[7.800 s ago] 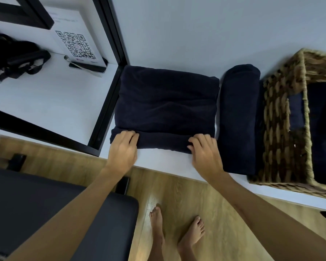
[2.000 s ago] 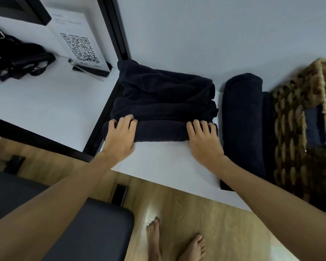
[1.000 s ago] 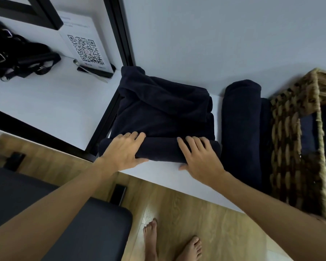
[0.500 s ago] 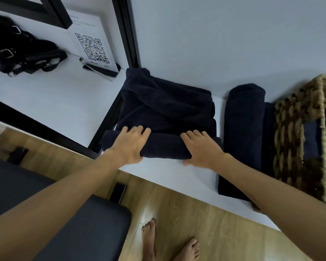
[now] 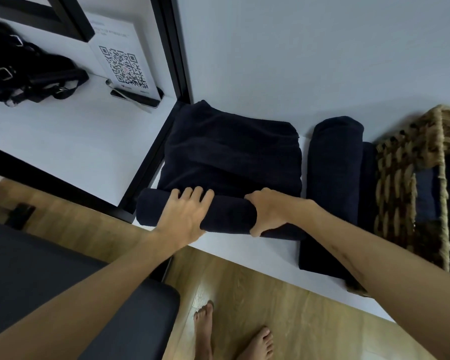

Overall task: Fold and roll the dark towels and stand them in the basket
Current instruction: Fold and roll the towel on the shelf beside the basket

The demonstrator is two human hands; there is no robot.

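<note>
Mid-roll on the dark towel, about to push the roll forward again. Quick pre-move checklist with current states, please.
1. Left hand lies over the roll: ok.
2. Right hand has a grip on the roll, thumb under its near side: ok.
3. Roll even along its length: ok; the far right end is hidden by the arm.
4. Unrolled part of the towel flat: not ok, creased.
5. Finished rolled towel clear of the path: ok, alongside.
6. Free room in the basket: cannot tell.
</note>
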